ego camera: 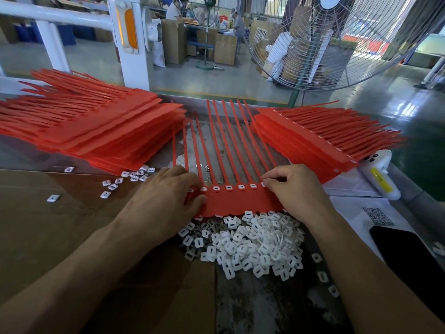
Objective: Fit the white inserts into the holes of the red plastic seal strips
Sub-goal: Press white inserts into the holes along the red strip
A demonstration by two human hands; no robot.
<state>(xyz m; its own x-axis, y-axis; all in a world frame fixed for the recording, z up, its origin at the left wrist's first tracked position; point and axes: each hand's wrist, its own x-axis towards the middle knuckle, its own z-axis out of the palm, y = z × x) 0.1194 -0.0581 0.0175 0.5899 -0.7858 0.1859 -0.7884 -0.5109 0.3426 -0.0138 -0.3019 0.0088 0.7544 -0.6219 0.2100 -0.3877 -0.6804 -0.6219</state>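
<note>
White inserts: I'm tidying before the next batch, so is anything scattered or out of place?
Yes. Besides the main pile of white inserts, strays lie loose beside the left stack of red strips, and a few more trail off the pile's right side.

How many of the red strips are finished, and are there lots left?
The red plastic seal strip sheet under both hands already shows several white inserts seated. The right hand pinches one at the right end; the left hand holds the sheet. A loose insert pile and tall red stacks remain.
</note>
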